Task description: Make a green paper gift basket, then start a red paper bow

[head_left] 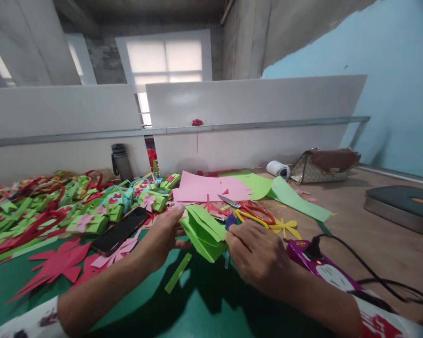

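A folded light-green paper bag (pixel 203 231) is held up above the green table mat, its pleated side open toward me. My left hand (pixel 169 227) pinches its left edge between thumb and fingers. At its right edge my right hand (pixel 255 253) is closed around a tool with a dark blue tip (pixel 230 221); the rest of the tool is hidden in my fist. Just beyond my right hand lie scissors (pixel 255 211) with red and yellow handles. A narrow green paper strip (pixel 178 273) rests on the mat (pixel 155 305) below the bag.
Finished-looking green paper bags (pixel 91 223) pile up at left, near a phone (pixel 121 230) and red paper flowers (pixel 58 263). Behind are pink sheets (pixel 211 185), a dark bottle (pixel 121 162) and a handbag (pixel 326 166). A purple power strip (pixel 324 267) with a black cord lies right.
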A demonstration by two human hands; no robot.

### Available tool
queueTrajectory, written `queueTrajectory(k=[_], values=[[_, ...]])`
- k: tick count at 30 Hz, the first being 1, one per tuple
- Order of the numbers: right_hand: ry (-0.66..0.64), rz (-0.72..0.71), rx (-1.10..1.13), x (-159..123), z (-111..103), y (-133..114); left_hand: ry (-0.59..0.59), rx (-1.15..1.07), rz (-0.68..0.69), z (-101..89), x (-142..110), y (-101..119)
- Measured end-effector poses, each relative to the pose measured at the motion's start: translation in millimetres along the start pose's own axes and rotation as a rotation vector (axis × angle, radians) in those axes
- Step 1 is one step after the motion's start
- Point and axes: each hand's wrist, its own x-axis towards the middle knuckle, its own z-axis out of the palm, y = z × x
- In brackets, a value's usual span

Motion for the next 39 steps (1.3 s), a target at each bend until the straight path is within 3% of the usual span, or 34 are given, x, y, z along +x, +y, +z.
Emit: queueTrajectory(k=[3, 11, 17, 21, 25, 27, 30, 33, 39], values=[[-0.046, -0.028, -0.034, -1, 0, -1, -0.025, -0.186, -0.138, -2.0, 5, 0], [-0.124, -0.065, -0.032, -6, 5, -7, 0.091, -0.187, -0.057, -4.9, 9, -2], [-0.175, -0.055, 0.132, -7, 15, -9, 0.196, -0.027, 0.127, -7.5, 7, 10], [-0.095, 0.177, 0.349, -1, 12, -9, 0.229, 0.346, 0.366, -6.5, -3, 20], [-0.085, 0.608, 0.63, 6, 3, -7, 0.164, 0.479, 0.457, 1.0, -12, 20], [-0.13, 0.803, 0.781, 9, -1, -7, 0.097, 0.462, 0.421, 6.5, -15, 16], [-0.24, 0.969, 1.014, 14, -4, -7, 0.022, 0.41, 0.299, 13.9, -17, 11], [-0.37, 1.032, 1.127, 19, -5, -6, 0.005, 0.367, 0.199, 18.2, -17, 8], [-0.581, 1.123, 1.086, 24, -10, -3, -0.029, 0.131, -0.109, 20.6, -13, 9]])
